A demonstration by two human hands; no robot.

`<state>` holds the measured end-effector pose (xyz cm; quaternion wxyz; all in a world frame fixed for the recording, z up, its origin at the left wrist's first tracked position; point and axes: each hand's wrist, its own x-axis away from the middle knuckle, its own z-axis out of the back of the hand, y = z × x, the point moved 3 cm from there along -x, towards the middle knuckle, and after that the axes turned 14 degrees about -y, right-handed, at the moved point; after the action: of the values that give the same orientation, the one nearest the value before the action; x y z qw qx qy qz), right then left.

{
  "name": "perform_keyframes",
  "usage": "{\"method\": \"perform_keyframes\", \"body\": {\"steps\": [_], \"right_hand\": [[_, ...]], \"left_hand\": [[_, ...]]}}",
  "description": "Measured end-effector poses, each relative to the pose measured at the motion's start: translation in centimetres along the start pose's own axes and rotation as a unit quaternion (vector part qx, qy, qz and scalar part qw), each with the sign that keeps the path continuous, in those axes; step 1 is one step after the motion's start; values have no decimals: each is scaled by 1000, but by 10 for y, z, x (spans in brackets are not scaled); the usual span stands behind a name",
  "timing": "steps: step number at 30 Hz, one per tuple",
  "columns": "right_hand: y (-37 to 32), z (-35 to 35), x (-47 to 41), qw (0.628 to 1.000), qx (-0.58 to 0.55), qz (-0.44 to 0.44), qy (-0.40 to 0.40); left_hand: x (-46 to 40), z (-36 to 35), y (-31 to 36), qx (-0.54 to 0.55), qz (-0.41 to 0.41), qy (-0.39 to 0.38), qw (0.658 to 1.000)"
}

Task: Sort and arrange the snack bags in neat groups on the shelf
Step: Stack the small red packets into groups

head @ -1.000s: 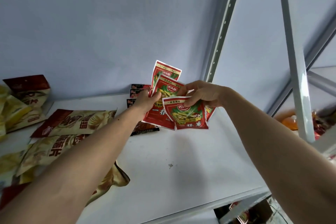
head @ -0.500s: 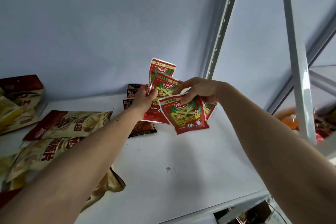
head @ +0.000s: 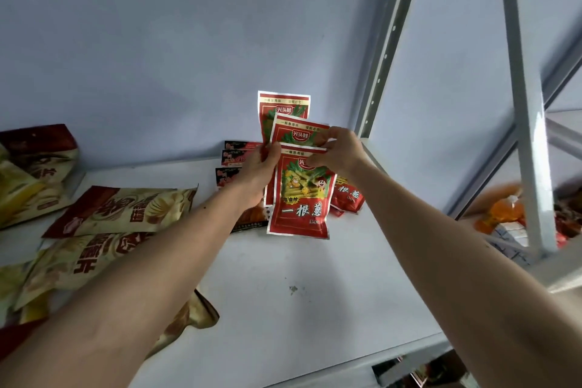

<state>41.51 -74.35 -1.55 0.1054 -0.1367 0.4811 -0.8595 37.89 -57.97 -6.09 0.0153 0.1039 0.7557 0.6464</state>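
Item: red snack bags, approx. three fanned, held upright at shelf back corner.
L hand: fingers gripped stack's left edge.
R hand: fingers pinched front bag's top.
Step, prob.: squaring red group. Next: align edges, set down w/ more red bags below R fingers.
Hidden: dark packets behind L hand; tan bags cut off far left.

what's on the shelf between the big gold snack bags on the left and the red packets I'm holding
In the head view, a row of small dark packets and your left hand lie between the gold bags and the red packets.
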Motion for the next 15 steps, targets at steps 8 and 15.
{"method": "perform_keyframes", "body": {"steps": [8,15], "right_hand": [[14,8,-3,997,-6,10,76],[100,23,1,961,153,-210,95]], "left_hand": [[-5,11,-12,-50,22,21,998],[-12,28,-20,-79,35,70,994]]}}
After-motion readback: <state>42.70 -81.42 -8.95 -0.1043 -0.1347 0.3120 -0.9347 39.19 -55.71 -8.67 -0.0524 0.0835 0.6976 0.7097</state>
